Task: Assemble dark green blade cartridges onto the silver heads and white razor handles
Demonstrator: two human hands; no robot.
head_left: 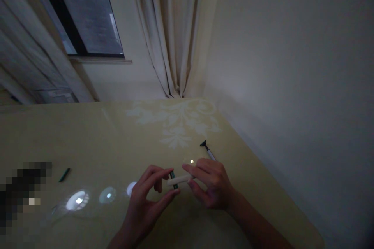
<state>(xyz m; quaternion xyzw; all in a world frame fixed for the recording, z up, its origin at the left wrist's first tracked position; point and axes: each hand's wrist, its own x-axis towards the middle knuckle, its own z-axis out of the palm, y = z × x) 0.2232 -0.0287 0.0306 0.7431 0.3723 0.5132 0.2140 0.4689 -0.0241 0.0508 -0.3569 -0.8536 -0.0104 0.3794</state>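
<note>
A small dark green razor cartridge [175,186] is held upright by its two ends, pinched between the thumb and fingers of my left hand [147,186]. My right hand [212,182] grips a pale, slim stick [180,179], perhaps a brush handle. The stick's rounded far end crosses in front of the cartridge, and I cannot tell whether they touch. Just beyond my right hand lies a razor [208,149] with a black head and grey handle, its lower end hidden by my fingers.
Off to the left, a small dark green strip-shaped piece [64,174] lies on the glossy yellowish table [111,144]. A blurred-out dark patch covers the far left. A wall [292,85] runs along the table's right edge, and curtains [172,27] hang behind it.
</note>
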